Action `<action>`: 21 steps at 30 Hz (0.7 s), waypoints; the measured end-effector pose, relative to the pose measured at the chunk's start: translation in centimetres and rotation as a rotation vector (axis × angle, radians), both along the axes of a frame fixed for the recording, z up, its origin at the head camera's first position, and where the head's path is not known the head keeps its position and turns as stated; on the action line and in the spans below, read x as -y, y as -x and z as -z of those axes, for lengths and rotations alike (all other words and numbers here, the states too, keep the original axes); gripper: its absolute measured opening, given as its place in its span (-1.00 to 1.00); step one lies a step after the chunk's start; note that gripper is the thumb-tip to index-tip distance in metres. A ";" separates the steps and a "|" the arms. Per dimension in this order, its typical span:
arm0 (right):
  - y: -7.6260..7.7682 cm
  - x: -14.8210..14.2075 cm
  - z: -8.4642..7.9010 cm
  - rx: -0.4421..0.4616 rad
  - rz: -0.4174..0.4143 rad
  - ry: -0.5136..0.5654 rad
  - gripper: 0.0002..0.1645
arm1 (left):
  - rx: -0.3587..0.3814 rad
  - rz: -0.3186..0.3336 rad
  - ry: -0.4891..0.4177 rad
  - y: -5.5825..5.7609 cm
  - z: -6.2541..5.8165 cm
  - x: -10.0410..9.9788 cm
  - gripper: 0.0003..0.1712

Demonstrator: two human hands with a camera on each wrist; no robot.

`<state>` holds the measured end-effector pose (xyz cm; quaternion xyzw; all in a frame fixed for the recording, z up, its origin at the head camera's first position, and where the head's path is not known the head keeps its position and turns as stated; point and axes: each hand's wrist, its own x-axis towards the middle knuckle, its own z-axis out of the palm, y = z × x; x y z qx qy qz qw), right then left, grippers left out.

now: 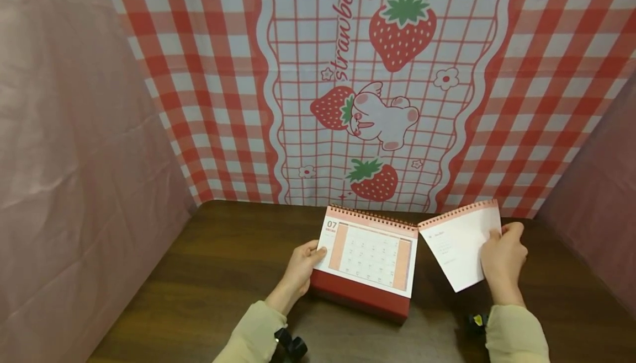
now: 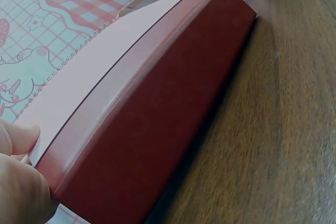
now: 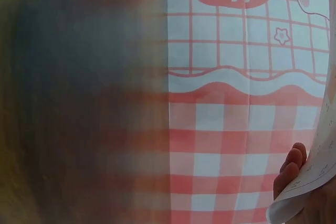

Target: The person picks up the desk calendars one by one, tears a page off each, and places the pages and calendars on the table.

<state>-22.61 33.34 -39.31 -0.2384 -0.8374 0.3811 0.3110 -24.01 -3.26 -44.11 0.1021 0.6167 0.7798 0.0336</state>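
Observation:
A desk calendar (image 1: 370,258) with a spiral binding along its top stands tilted on the table, its page marked 07 and its base dark red. My left hand (image 1: 300,266) grips its left edge, thumb on the front page; the left wrist view shows the red base (image 2: 142,108) close up. To the right, my right hand (image 1: 504,261) pinches the right edge of a white spiral-bound sheet (image 1: 459,250) with a pink top strip. The sheet hangs at a slant, its upper left corner by the calendar's upper right corner; whether they join I cannot tell. In the right wrist view the sheet (image 3: 310,187) curves over the fingers.
A brown wooden table (image 1: 208,275) lies under everything. Behind it hangs a red-and-white checked cloth (image 1: 223,103) with strawberries, and pink cloth (image 1: 84,159) covers the left side. Black devices (image 1: 290,345) sit at both wrists.

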 end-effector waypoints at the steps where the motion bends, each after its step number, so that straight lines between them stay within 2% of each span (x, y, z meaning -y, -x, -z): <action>1: 0.1 0.0 -0.1 0.000 0.000 -0.007 -0.68 | 0.003 0.001 0.000 0.0 0.0 0.0 -0.64; 9: 0.7 -0.2 -0.5 0.016 0.000 -0.019 -0.68 | 0.008 0.014 0.026 0.1 0.2 0.1 -0.65; 21: 1.7 -0.3 -0.9 -0.042 0.015 -0.078 -0.71 | 0.010 0.024 0.032 -0.1 -0.2 0.0 -0.66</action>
